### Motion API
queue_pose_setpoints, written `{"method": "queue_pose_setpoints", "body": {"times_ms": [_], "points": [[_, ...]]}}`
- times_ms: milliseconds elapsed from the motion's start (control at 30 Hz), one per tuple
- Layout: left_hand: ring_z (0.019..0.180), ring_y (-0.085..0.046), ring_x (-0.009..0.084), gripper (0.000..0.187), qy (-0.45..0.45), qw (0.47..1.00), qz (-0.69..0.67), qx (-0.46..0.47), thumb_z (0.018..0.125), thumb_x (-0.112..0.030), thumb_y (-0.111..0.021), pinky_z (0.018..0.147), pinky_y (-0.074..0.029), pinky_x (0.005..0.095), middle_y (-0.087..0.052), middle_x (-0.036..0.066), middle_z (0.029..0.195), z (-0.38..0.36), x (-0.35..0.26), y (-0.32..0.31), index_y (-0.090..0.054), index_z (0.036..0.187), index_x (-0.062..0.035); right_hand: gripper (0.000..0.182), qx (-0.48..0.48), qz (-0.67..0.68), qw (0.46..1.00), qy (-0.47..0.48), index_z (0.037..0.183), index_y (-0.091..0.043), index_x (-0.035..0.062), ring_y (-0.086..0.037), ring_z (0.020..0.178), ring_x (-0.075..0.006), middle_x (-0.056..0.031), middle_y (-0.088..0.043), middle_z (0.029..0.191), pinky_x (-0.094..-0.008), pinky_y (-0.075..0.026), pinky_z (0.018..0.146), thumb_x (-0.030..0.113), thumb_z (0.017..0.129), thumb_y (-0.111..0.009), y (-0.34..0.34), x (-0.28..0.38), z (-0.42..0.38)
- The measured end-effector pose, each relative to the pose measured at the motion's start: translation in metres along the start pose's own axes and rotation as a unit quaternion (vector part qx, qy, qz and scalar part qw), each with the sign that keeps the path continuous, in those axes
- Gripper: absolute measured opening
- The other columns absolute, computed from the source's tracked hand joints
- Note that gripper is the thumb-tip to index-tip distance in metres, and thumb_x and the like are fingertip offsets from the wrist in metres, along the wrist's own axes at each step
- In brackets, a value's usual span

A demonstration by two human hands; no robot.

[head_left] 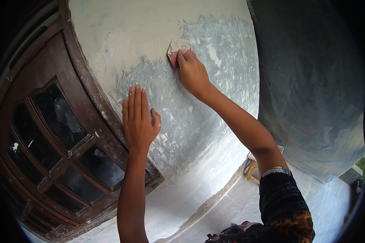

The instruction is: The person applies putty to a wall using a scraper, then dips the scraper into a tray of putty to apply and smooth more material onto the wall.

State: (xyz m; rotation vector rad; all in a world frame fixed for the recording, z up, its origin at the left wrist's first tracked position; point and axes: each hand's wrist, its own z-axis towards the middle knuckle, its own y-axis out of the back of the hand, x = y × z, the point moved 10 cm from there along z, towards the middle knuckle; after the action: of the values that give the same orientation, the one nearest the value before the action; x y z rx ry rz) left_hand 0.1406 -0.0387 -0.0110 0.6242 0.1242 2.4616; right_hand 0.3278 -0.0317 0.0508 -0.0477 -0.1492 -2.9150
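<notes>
My right hand (192,73) presses a small reddish sanding pad (176,50), dusted white, against the plastered wall (215,105) high up. My fingers cover the pad's lower part. My left hand (138,117) lies flat on the same wall lower down, fingers together and pointing up, holding nothing, right beside the dark wooden window frame (97,97). The wall is patchy grey and white, with a smoother cream area above the pad.
A brown wooden window (56,133) with several dark glass panes fills the left side. A grey wall corner (308,81) stands at the right. Below are a white tiled floor (231,206) and a small wooden stool (252,170).
</notes>
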Motion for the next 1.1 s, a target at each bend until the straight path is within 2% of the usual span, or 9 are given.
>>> {"method": "queue_pose_setpoints", "body": {"times_ms": [100, 167, 300, 433, 600, 633, 833, 933, 1100], "points": [[0.146, -0.036, 0.0328, 0.063, 0.006, 1.000, -0.007, 0.004, 0.085, -0.012, -0.059, 0.119, -0.029, 0.0523, -0.042, 0.018, 0.154, 0.000, 0.000, 0.001, -0.044, 0.144, 0.0033, 0.054, 0.071, 0.069, 0.995, 0.031, 0.127, -0.056, -0.0059, -0.067, 0.089, -0.0368, -0.0199, -0.062, 0.095, -0.0427, -0.056, 0.076, -0.004, 0.074, -0.069, 0.006, 0.046, -0.066], [0.146, -0.036, 0.0329, 0.063, 0.006, 1.000, -0.007, 0.008, 0.085, -0.012, -0.059, 0.119, -0.029, 0.0522, -0.042, 0.017, 0.154, 0.001, 0.000, 0.000, -0.044, 0.145, 0.0033, 0.049, 0.075, 0.166, 0.983, 0.010, 0.124, -0.060, -0.0039, -0.067, 0.081, -0.0347, -0.0186, -0.063, 0.091, -0.0402, -0.055, 0.071, -0.005, 0.075, -0.069, 0.031, 0.054, -0.060], [0.146, -0.036, 0.0329, 0.064, 0.001, 1.000, 0.008, 0.002, 0.085, -0.011, -0.060, 0.119, -0.029, 0.0526, -0.042, 0.017, 0.155, -0.001, 0.000, -0.002, -0.043, 0.145, 0.0030, 0.042, -0.067, 0.120, 0.990, 0.008, 0.119, -0.064, -0.0005, -0.065, 0.071, -0.0322, -0.0167, -0.063, 0.088, -0.0380, -0.052, 0.065, -0.007, 0.078, -0.066, 0.060, 0.017, 0.018], [0.147, -0.036, 0.0326, 0.064, 0.001, 1.000, 0.012, 0.002, 0.084, -0.011, -0.061, 0.118, -0.029, 0.0535, -0.041, 0.017, 0.155, -0.001, -0.001, -0.002, -0.043, 0.145, 0.0027, 0.039, -0.022, 0.022, 0.999, 0.043, 0.117, -0.059, 0.0004, -0.065, 0.085, -0.0368, -0.0181, -0.062, 0.092, -0.0432, -0.053, 0.072, -0.006, 0.080, -0.061, 0.014, -0.009, 0.030], [0.147, -0.035, 0.0335, 0.065, 0.003, 1.000, 0.018, 0.009, 0.085, -0.011, -0.060, 0.118, -0.029, 0.0543, -0.040, 0.017, 0.156, 0.000, -0.002, -0.003, -0.042, 0.146, 0.0029, 0.053, 0.097, 0.131, 0.985, 0.048, 0.126, -0.057, -0.0066, -0.066, 0.089, -0.0381, -0.0195, -0.062, 0.098, -0.0437, -0.056, 0.076, -0.005, 0.075, -0.069, 0.008, 0.038, -0.094], [0.147, -0.035, 0.0340, 0.066, 0.002, 1.000, 0.022, 0.013, 0.085, -0.011, -0.060, 0.118, -0.028, 0.0546, -0.039, 0.018, 0.156, 0.000, -0.002, -0.004, -0.042, 0.146, 0.0030, 0.050, 0.042, 0.162, 0.982, 0.086, 0.124, -0.059, -0.0051, -0.066, 0.085, -0.0362, -0.0181, -0.062, 0.095, -0.0428, -0.056, 0.072, -0.005, 0.076, -0.071, 0.029, 0.048, -0.096], [0.149, -0.029, 0.0357, 0.069, 0.055, 0.998, 0.035, 0.015, 0.085, -0.014, -0.058, 0.119, -0.026, 0.0549, -0.034, 0.021, 0.159, 0.006, -0.013, -0.016, -0.037, 0.149, 0.0042, 0.042, -0.061, 0.126, 0.988, 0.060, 0.116, -0.060, -0.0014, -0.064, 0.084, -0.0354, -0.0167, -0.060, 0.091, -0.0432, -0.054, 0.071, -0.004, 0.075, -0.065, 0.058, -0.005, 0.024], [0.150, -0.027, 0.0368, 0.071, 0.071, 0.997, 0.026, 0.016, 0.085, -0.015, -0.058, 0.119, -0.025, 0.0547, -0.031, 0.022, 0.160, 0.014, -0.021, -0.028, -0.034, 0.150, 0.0050, 0.039, -0.032, 0.060, 0.995, 0.080, 0.115, -0.060, -0.0030, -0.064, 0.085, -0.0348, -0.0163, -0.061, 0.092, -0.0421, -0.054, 0.072, -0.003, 0.076, -0.062, 0.025, -0.019, 0.034], [0.150, -0.026, 0.0377, 0.072, 0.084, 0.996, 0.038, 0.009, 0.086, -0.015, -0.058, 0.120, -0.023, 0.0544, -0.031, 0.023, 0.160, 0.019, -0.025, -0.032, -0.033, 0.150, 0.0064, 0.050, 0.032, 0.140, 0.973, 0.180, 0.122, -0.060, -0.0103, -0.064, 0.079, -0.0298, -0.0117, -0.059, 0.086, -0.0392, -0.055, 0.066, -0.002, 0.073, -0.065, 0.016, 0.018, -0.075]]}}
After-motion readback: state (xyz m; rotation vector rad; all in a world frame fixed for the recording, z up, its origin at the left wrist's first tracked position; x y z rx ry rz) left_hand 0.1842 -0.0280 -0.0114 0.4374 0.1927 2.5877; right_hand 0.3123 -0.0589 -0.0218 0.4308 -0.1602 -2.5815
